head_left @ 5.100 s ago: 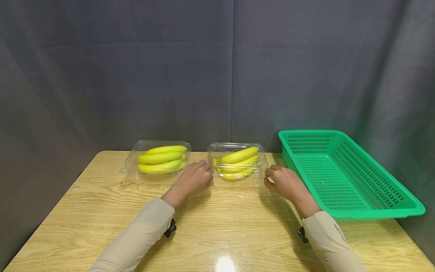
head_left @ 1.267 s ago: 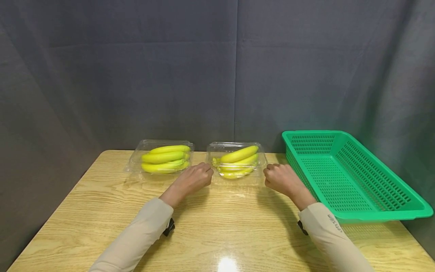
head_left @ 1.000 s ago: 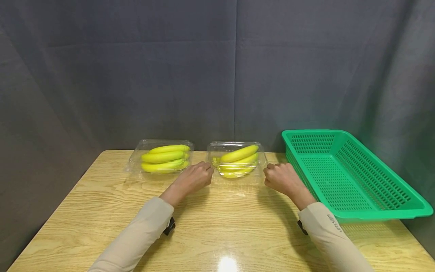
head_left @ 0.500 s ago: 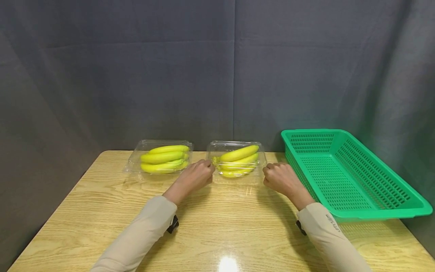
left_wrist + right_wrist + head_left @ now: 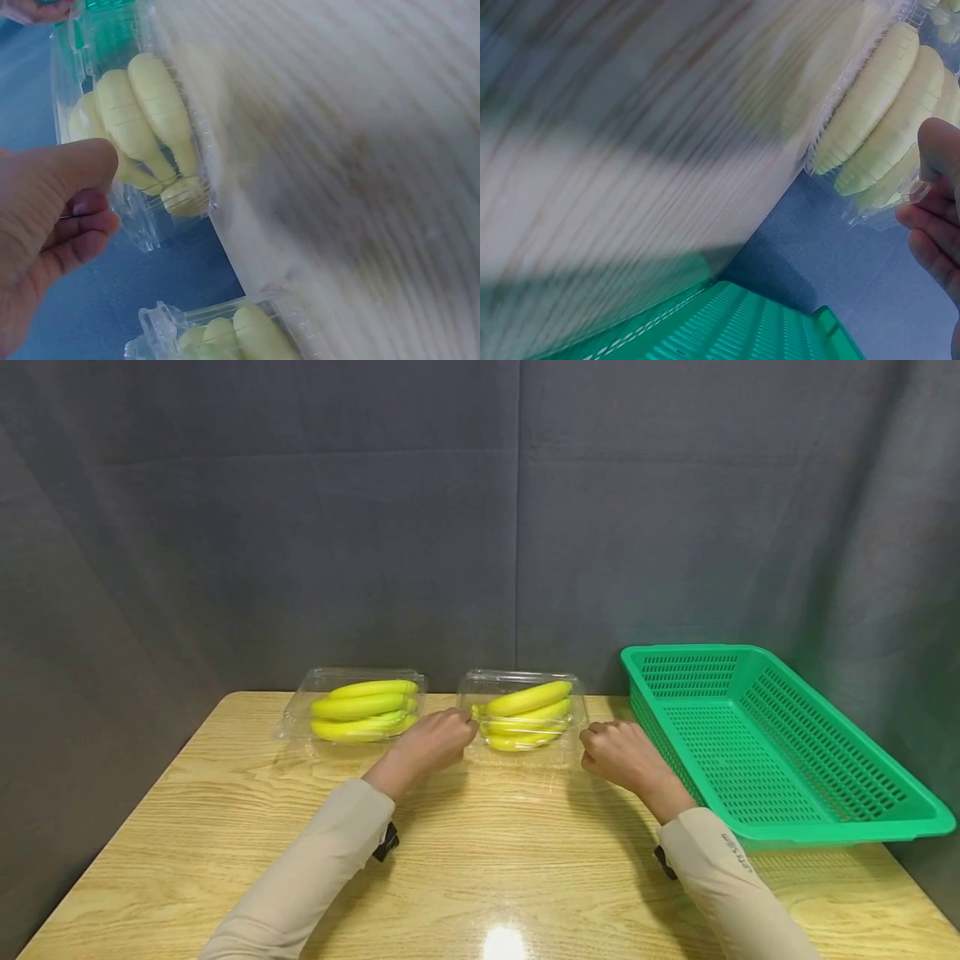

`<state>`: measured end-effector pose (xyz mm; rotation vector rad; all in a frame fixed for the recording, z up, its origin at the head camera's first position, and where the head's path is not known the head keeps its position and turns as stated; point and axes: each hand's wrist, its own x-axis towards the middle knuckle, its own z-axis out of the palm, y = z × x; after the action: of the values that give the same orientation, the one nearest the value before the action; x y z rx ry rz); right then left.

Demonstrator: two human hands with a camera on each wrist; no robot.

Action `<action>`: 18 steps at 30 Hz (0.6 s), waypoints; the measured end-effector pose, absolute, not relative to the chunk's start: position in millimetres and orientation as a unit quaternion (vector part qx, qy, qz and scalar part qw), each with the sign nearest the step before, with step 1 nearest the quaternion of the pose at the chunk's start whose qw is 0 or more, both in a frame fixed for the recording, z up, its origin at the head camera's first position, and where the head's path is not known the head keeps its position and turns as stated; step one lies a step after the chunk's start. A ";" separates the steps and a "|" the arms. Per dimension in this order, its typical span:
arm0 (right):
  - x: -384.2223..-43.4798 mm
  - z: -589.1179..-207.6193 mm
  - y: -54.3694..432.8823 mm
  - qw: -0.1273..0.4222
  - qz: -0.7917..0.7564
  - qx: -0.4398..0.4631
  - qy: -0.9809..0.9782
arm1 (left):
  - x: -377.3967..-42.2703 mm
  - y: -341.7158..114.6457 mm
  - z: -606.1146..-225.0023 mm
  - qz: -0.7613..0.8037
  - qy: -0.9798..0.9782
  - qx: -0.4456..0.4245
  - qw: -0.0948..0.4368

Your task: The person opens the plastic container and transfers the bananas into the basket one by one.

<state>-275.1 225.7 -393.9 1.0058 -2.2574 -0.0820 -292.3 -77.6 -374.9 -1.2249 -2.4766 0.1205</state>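
Two clear plastic clamshell boxes of yellow bananas stand near the table's back edge. The middle clamshell box (image 5: 522, 681) has its lid down over a bunch of bananas (image 5: 528, 700). At its left side my left hand (image 5: 433, 742) pinches the rim with curled fingers; the left wrist view has the thumb (image 5: 97, 157) overlapping the box's edge. My right hand (image 5: 621, 755) pinches the rim at the right side, and clear plastic shows between thumb (image 5: 936, 142) and fingers in the right wrist view. The other clamshell box (image 5: 307, 689), also with bananas (image 5: 360, 706), sits left of my left hand.
A green slotted basket (image 5: 840, 835) stands to the right, close beside my right hand. Dark grey cloth (image 5: 375, 527) hangs behind the wooden table (image 5: 480, 868). Bare wood lies in front of the boxes.
My left hand has shifted slightly away from me and to the right along the middle box's side. The right hand's fingers, looser five seconds ago, are now more tightly curled. Both boxes stay in place.
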 end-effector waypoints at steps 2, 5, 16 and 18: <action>-275.4 -394.4 225.8 0.327 -0.028 0.384 -0.863 | -293.3 -77.5 -372.7 0.039 -0.883 -0.437 0.166; -275.3 -394.8 225.6 0.327 -0.023 0.382 -0.864 | -295.4 -77.5 -371.8 0.036 -0.888 -0.436 0.143; -274.5 -394.6 225.9 0.338 -0.010 0.384 -0.859 | -298.3 -81.0 -372.4 0.057 -0.875 -0.459 0.145; -274.7 -394.4 226.5 0.339 -0.006 0.388 -0.857 | -298.5 -82.2 -369.8 0.065 -0.869 -0.469 0.143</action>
<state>-274.7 226.5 -394.4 1.0113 -2.2305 -0.0169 -298.5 -82.2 -369.8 -1.3518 -2.5081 0.1873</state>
